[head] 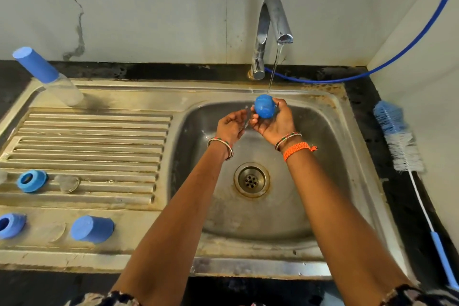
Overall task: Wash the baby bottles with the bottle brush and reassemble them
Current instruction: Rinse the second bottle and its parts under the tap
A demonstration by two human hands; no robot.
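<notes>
A steel sink (330, 131) with a ribbed draining board (94, 146) on its left sits in a dark worktop (367, 117). A chrome tap (269, 32) at the far edge runs a thin stream of water into the basin. A blue hose (407, 49) curves along the far right wall.

The bottle brush (400, 141) lies on the worktop right of the sink, blue and white bristles at the far end, blue handle at the near end. One assembled baby bottle (49, 77), clear body with a blue cap, stands at the far left corner of the draining board. On the near left of the board lie a blue cap (92, 228), a blue screw ring (32, 180) and a second blue ring (11, 225) at the left frame edge. A clear teat (67, 183) lies just right of the first ring.

Over the basin, the right hand (274, 123) holds a blue bottle part (265, 106) under the stream, fingers curled round it. The left hand (231, 125) is just beside it, fingers loosely curled, apparently around a clear piece (246, 117); blur prevents confirming the grip.
</notes>
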